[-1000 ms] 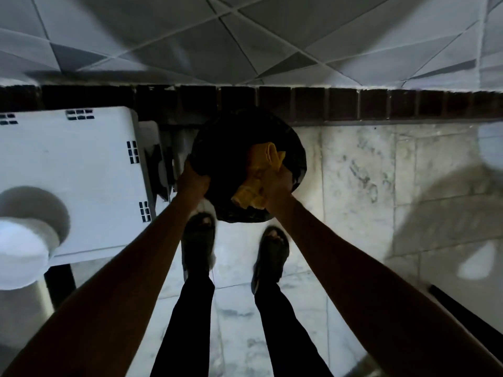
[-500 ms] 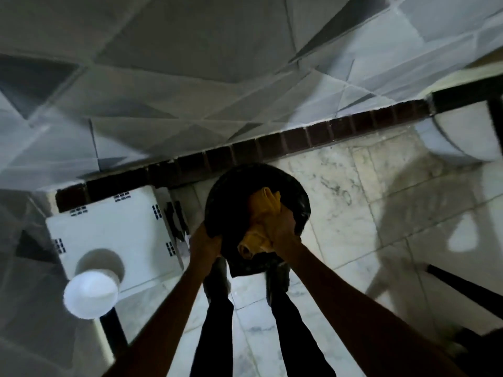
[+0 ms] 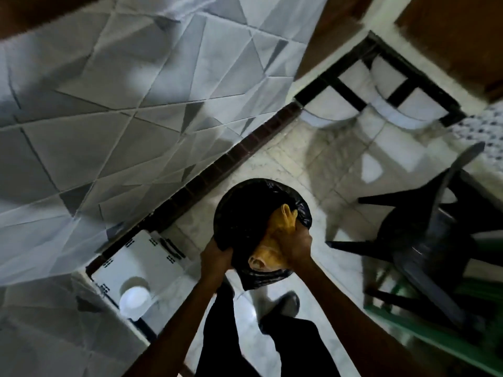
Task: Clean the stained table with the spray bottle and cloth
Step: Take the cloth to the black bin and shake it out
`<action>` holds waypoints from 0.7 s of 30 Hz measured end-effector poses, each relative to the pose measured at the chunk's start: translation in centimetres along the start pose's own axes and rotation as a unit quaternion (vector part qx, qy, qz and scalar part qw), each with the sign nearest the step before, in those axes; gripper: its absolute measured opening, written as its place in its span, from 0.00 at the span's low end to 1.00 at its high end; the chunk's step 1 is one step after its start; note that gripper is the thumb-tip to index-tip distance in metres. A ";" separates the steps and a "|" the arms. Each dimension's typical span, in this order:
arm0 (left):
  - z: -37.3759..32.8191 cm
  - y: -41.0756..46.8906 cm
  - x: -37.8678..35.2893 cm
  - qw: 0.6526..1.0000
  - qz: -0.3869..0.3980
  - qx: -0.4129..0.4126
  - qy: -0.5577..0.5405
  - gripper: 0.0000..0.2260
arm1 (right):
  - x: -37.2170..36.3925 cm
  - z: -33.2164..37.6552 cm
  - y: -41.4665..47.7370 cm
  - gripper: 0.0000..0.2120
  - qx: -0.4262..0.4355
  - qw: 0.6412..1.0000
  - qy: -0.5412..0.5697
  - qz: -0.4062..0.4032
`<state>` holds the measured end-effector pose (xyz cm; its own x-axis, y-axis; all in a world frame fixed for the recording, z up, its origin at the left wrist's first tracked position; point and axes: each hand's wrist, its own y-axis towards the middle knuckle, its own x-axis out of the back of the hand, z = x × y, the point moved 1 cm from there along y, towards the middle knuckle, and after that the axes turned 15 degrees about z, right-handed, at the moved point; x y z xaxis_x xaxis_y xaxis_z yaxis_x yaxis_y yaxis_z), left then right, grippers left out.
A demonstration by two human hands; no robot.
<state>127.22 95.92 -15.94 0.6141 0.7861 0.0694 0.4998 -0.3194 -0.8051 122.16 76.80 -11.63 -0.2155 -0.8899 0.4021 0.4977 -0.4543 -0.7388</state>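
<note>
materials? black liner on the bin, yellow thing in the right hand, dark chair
Black liner: thin glossy plastic film, judging by its crinkles and sheen. Yellow cloth: soft matte fabric, bunched in folds under the right hand. Dark chair: probably moulded plastic, smooth one-piece legs, though blur leaves it open.

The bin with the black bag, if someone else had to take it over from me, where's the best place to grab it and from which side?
Probably the rim of the bin on its far, wall-facing side. The left hand already pinches the near-left edge, and the right hand presses the yellow cloth against the near-right edge, so only the far rim is free.
</note>
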 end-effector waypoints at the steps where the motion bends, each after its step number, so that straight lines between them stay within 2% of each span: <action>1: -0.4 -1.1 -1.1 1.000 0.010 -0.009 0.012 0.23 | 1.5 -0.8 -1.1 0.23 0.007 1.000 0.000 -0.006; 3: -0.9 -3.8 -4.4 0.998 0.030 -0.024 0.050 0.27 | 5.3 -3.6 -3.6 0.19 0.012 0.999 0.023 -0.020; 5: -0.6 -6.1 -7.7 0.996 0.049 -0.028 0.076 0.27 | 8.6 -7.1 -5.7 0.20 0.000 0.997 0.068 -0.025; 8: 0.7 -9.2 -13.1 0.992 0.050 -0.032 0.111 0.35 | 12.8 -13.1 -8.7 0.35 -0.025 0.986 0.160 -0.030; 10: 2.2 -12.0 -17.3 0.991 0.058 -0.025 0.117 0.34 | 15.4 -17.9 -10.5 0.46 -0.017 0.976 0.215 -0.030; 11: 2.7 -13.2 -19.1 0.991 0.062 -0.022 0.115 0.33 | 16.5 -19.7 -11.4 0.47 -0.011 0.970 0.240 -0.023; 15: 6.3 -17.0 -25.9 0.991 0.063 -0.023 0.114 0.23 | 21.4 -27.3 -15.8 0.32 -0.003 0.950 0.312 0.018; 18: 8.4 -19.3 -29.4 0.989 0.061 -0.044 0.125 0.29 | 24.3 -30.7 -18.6 0.27 0.012 0.945 0.326 0.031; 21: 10.9 -20.3 -32.4 0.990 0.061 -0.054 0.119 0.29 | 26.3 -33.4 -21.3 0.22 0.030 0.932 0.358 0.042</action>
<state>90.49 82.69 -8.26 0.7943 0.5951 0.1224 0.4674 -0.4698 -0.7489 77.81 61.73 -3.39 -0.6685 -0.7314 -0.1346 0.5787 -0.3979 -0.7119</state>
